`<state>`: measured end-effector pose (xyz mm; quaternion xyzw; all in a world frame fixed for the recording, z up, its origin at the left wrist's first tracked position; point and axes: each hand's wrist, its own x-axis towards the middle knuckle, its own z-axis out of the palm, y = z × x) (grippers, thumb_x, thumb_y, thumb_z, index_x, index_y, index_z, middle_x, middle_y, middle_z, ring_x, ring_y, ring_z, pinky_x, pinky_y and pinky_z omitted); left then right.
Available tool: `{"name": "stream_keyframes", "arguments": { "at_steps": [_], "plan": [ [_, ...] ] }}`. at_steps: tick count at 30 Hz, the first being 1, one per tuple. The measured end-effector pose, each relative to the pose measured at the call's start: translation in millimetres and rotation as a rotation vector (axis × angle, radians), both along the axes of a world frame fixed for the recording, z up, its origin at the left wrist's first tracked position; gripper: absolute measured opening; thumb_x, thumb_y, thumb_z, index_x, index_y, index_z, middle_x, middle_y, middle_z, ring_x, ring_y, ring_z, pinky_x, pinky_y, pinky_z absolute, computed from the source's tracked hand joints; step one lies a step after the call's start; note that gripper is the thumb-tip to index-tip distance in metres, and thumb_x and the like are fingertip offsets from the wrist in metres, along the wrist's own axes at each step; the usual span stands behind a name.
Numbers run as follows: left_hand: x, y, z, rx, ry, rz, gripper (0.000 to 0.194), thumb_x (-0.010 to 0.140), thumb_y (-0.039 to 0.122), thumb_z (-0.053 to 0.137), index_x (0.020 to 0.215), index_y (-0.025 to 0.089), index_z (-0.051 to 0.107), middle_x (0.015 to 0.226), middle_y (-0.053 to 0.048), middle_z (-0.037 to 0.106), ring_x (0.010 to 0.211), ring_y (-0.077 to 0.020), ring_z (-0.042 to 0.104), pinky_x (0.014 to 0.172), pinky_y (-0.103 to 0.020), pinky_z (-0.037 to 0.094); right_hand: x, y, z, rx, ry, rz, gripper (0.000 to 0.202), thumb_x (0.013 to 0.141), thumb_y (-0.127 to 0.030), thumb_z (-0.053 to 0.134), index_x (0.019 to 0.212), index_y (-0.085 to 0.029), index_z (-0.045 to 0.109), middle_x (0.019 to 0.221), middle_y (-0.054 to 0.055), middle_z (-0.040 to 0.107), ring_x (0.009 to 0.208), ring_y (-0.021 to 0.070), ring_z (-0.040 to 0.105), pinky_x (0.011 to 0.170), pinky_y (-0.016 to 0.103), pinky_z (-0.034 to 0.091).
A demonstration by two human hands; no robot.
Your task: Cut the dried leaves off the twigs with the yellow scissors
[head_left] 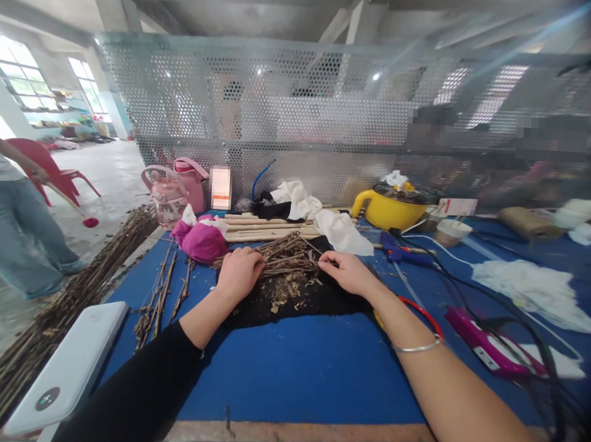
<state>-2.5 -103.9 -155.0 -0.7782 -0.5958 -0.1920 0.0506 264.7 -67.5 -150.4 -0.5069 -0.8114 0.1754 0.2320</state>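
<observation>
The left hand is curled over the left end of a bundle of dried stems, fingers bent closed around it. At the bundle's right end, the right hand has thumb and fingertips drawn close together where a thin strand reaches them; whether they pinch it, I cannot tell. The bundle lies crosswise between the two hands, over the far part of a black cloth scattered with brown flakes. Just beyond are pale sticks, with a magenta cloth bag to the left and a blue glue gun to the right. Loose dried stems lie left on the blue tabletop. Farther right stands a yellow pot, before a perforated metal screen on the far side.
</observation>
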Motion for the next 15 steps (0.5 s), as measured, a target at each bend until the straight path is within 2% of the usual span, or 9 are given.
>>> {"name": "stream_keyframes", "arguments": {
  "at_steps": [4, 15],
  "plan": [
    [-5, 3, -2.0, 0.009, -0.034, 0.072, 0.021, 0.085, 0.029, 0.045, 0.088, 0.021, 0.063, 0.088, -0.005, 0.061, 0.084, -0.0196, 0.055, 0.070, -0.029, 0.039, 5, 1, 3.3, -0.012, 0.000, -0.013, 0.023, 0.078, -0.036, 0.045, 0.074, -0.019, 0.059, 0.065, -0.001, 0.059, 0.061, 0.0131, 0.049, 0.059, 0.024, 0.035],
    [-8, 11, -11.2, 0.014, -0.114, 0.049, 0.020, 0.084, 0.031, 0.046, 0.083, 0.020, 0.063, 0.084, -0.004, 0.062, 0.080, -0.0179, 0.057, 0.069, -0.027, 0.041, 34, 5, 17.9, -0.015, 0.106, -0.087, 0.018, 0.070, -0.030, 0.048, 0.063, -0.017, 0.060, 0.056, -0.002, 0.055, 0.055, 0.0125, 0.047, 0.056, 0.024, 0.036]
  ]
}}
